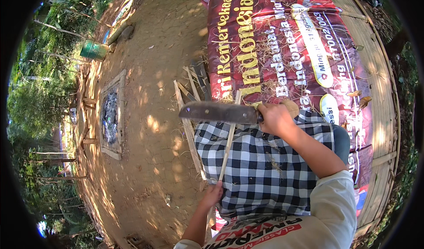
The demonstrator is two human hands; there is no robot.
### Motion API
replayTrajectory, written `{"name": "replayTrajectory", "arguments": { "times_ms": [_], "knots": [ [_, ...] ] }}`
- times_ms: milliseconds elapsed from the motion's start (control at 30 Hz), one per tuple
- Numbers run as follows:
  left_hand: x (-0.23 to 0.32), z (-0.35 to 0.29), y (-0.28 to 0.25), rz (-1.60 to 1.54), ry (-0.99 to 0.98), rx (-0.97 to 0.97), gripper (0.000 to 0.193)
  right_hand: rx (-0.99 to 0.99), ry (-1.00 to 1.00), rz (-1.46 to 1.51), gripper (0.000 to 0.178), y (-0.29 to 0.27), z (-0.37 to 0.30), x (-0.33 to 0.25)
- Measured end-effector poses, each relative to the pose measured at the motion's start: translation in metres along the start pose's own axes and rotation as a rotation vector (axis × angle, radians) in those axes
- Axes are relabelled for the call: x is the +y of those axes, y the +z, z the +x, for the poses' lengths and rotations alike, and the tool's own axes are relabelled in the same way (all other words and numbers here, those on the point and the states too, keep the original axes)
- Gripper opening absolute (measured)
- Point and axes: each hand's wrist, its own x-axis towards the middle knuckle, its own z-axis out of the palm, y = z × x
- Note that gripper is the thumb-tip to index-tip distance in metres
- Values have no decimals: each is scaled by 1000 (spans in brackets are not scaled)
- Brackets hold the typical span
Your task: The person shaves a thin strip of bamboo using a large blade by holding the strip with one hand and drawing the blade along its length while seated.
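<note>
My right hand [276, 120] is closed round the handle of a broad, dark-bladed machete [212, 112], its blade pointing left across the upper end of a thin bamboo strip [228, 149]. Whether blade and strip touch, I cannot tell. Low and to the left, my left hand [213, 193] grips the lower end of that strip, which slants up over the black-and-white checked cloth [265, 160] on my lap. More pale bamboo strips [189, 136] lean along the cloth's left edge. A round tan thing [289, 108] shows just behind my right hand.
A dark red printed banner [274, 41], littered with thin shavings, covers much of a bamboo platform [380, 85] on the right. Bare earth [150, 63] stretches left, with a framed ash pit [110, 116] and a green drum [93, 50] farther off. Dark split pieces [201, 79] lie beside the banner.
</note>
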Motion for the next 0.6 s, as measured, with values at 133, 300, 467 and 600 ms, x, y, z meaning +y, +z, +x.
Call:
{"name": "replayTrajectory", "arguments": {
  "times_ms": [133,300,467,600],
  "knots": [
    [-5,2,1,30,20,20,57,-85,-260,-68,22,22,-20,-30],
    [-1,2,1,103,44,43,59,-138,-260,-124,15,39,-17,-18],
    [-1,-8,9,43,52,80,53,-120,-275,-204,14,30,-1,12],
    [8,-10,11,-60,0,34,50,-12,-278,-246,21,19,6,37]
  ]
}}
